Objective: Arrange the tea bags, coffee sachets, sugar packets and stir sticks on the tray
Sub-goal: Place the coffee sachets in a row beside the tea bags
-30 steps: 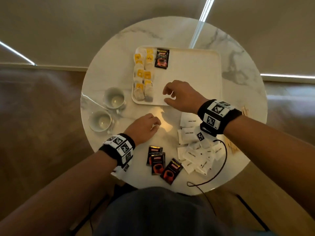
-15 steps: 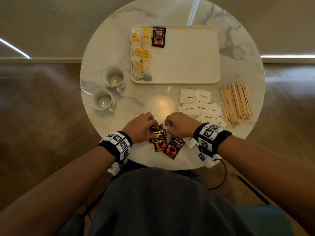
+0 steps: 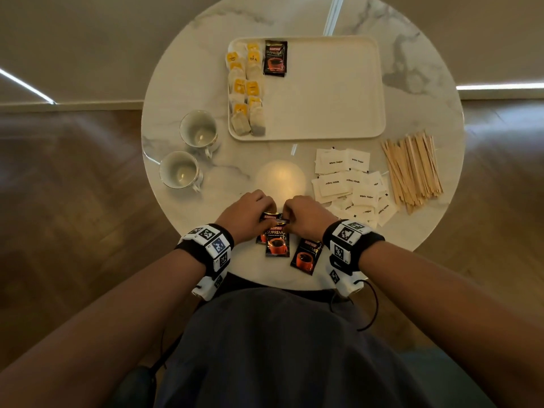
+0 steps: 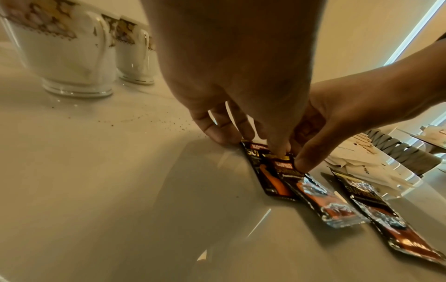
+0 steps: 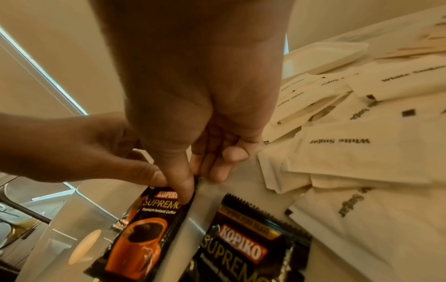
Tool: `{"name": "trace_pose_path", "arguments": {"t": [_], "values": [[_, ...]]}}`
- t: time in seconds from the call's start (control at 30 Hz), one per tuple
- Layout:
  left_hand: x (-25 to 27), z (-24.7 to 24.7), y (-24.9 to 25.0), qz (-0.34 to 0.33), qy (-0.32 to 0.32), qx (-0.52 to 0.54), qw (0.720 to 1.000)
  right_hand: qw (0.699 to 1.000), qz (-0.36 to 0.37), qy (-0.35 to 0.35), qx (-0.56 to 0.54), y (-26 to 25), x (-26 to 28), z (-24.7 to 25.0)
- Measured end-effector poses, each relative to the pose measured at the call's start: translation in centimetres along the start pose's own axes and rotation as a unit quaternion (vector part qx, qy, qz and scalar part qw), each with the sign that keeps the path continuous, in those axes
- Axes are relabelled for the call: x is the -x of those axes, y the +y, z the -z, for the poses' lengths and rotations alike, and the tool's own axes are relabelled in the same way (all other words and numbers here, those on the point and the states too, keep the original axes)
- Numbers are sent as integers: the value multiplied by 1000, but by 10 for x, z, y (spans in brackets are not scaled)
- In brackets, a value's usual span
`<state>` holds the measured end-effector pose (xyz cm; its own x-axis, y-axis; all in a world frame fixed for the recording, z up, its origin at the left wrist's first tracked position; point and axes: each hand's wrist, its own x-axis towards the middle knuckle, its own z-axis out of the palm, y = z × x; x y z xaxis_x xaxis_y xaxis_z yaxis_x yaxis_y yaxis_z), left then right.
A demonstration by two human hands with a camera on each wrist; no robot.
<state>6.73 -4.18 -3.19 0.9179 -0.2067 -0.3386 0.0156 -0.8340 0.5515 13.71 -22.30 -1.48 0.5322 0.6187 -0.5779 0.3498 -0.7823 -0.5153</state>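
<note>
Two overlapping black coffee sachets [image 3: 276, 241] lie at the table's near edge, a third sachet [image 3: 307, 256] to their right. My left hand [image 3: 269, 217] pinches the top edge of the lower sachet [image 4: 259, 167]. My right hand [image 3: 287, 220] pinches the top of the upper sachet [image 5: 144, 229], thumb on its face. The white tray [image 3: 338, 89] at the far side holds two rows of tea bags [image 3: 245, 89] and one coffee sachet [image 3: 275, 58]. Sugar packets [image 3: 350, 184] and wooden stir sticks [image 3: 412, 172] lie right of my hands.
Two empty white cups [image 3: 198, 132] [image 3: 180, 169] stand left of the tray. The round marble table [image 3: 191, 69] ends just behind my wrists. A cable [image 3: 371, 307] hangs from my right wristband.
My right hand has come back from the tray's front edge to the near sachets, and my left hand has joined it there. Both now hold the overlapping sachets.
</note>
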Motion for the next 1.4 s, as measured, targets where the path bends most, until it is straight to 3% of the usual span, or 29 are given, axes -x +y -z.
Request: {"name": "trace_pose_path", "arguments": {"t": [0.43,0.57,0.87,1.0,1.4], "values": [[-2,10,-11,25,-26,-32,999,999,39,-30,-18,10,-1,20],[-4,18,-7,31,-33,21,999,997,63,-35,-13,9,2,33],[-25,55,7,-20,16,84,996,998,14,15,-62,4,-6,63],[-33,67,15,-21,48,111,992,998,32,49,-7,2,-11,77],[-65,98,20,-42,134,111,984,994,52,95,-3,4,-33,127]]}}
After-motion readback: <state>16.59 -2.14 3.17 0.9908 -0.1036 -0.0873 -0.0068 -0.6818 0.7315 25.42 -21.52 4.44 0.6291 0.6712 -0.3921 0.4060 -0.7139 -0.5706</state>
